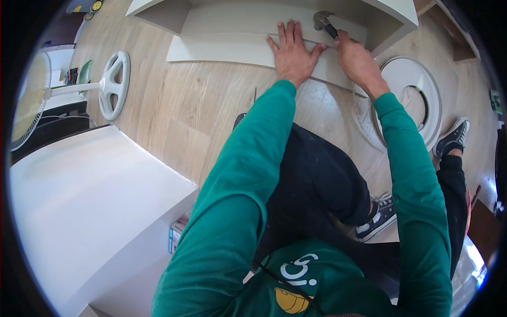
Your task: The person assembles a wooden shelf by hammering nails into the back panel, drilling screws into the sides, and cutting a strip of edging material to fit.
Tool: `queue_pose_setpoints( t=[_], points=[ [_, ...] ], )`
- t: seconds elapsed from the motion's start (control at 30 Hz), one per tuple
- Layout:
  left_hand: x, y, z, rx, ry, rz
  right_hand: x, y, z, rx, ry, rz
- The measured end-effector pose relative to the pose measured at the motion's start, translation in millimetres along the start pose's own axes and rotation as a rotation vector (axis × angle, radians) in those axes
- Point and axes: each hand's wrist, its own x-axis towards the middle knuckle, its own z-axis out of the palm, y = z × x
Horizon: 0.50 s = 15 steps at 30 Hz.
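My left hand (293, 52) lies flat, fingers apart, on a long pale board (222, 50) that rests on the wood floor against a white cabinet frame (274, 13). My right hand (356, 58) grips the dark handle of a hammer (323, 22), whose metal head sits over the board's upper edge just right of my left fingertips. Both green sleeves reach forward over my dark trousers.
A white standing fan (113, 84) lies at the left with its round base upright. A large white box-like panel (90, 206) fills the lower left. A round white disc (417, 95) lies on the floor at the right, near my dark sneakers (451, 138).
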Motion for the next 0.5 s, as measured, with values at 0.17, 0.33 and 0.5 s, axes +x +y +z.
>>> queue_pose_setpoints(
  t=[0.17,0.33,0.5],
  points=[
    [-2,-1,0,-0.004,0.005,0.008,-3,0,1,0.065,0.067,-0.007],
    [2,3,3,0.006,-0.027,0.004,3,11,-3,0.034,0.015,-0.009],
    [5,-10,-4,-0.083,-0.077,-0.027,-36,2,-22,0.188,-0.005,0.063]
  ],
)
